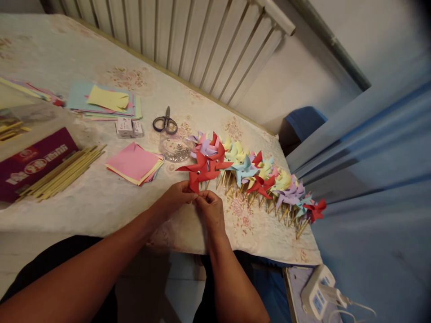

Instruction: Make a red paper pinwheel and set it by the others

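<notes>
Over the near part of the table, a red paper pinwheel [198, 172] with a shiny pin at its centre faces up. My left hand [182, 195] is closed, its thumb and fingertips pinching the pinwheel's lower blade. Beside it my right hand [212, 207] is also closed, with its fingertips meeting the left ones at that blade's tip. Whether a stick lies between the fingers is hidden. Just beyond the hands, a long row of finished pinwheels [244, 169] on sticks, in several colours, stretches to the right. A clear dish [175, 150] holds small metal pins.
Left of my hands lie square coloured papers [134, 161] and a bundle of wooden sticks [63, 177] against a purple box [37, 161]. Farther back are scissors [164, 123], two small boxes [129, 128] and more paper [107, 101]. A radiator [175, 36] borders the table; a power strip [318, 291] sits lower right.
</notes>
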Available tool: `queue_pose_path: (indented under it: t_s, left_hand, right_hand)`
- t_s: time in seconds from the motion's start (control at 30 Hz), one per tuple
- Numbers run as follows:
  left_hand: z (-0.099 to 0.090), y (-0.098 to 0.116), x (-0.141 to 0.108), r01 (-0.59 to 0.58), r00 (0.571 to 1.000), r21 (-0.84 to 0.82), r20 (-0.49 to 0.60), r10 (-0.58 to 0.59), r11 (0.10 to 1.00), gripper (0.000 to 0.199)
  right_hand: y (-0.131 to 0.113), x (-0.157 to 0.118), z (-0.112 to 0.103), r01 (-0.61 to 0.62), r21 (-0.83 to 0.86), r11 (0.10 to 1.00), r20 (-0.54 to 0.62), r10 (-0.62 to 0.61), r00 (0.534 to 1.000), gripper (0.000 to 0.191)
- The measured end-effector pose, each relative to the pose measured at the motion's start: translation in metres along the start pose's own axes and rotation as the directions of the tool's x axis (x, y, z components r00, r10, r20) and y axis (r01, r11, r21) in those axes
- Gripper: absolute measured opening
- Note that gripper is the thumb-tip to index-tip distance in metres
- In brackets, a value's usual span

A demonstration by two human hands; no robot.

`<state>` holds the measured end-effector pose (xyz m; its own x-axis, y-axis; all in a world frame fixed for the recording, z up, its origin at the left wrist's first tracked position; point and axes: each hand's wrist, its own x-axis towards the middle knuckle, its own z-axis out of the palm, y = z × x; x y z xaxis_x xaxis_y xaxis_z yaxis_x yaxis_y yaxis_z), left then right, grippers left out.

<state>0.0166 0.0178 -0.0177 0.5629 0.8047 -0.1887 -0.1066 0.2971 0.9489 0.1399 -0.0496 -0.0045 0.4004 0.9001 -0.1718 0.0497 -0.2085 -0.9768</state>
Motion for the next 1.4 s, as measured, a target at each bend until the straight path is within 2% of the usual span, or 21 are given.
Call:
queue_pose_path:
  t_s: [0.4, 1.4]
  left_hand:
    - [-0.0009, -0.0032, 0.0011, -0.005, 1.000, 0.015, 0.008, 0.005, 1.000, 0.020]
    - [-0.0024, -0.0076, 0.0049, -0.024, 0.997, 0.068, -0.066, 0.029, 0.997, 0.025]
  right_hand:
    - [0.0063, 0.0026, -0.0002, 0.001, 0.016, 1.000, 0.002, -0.001, 1.000, 0.011]
    - [0.0085, 0.0019, 0.0020, 0.037, -0.041, 0.998, -0.002, -0.037, 0.999, 0.011]
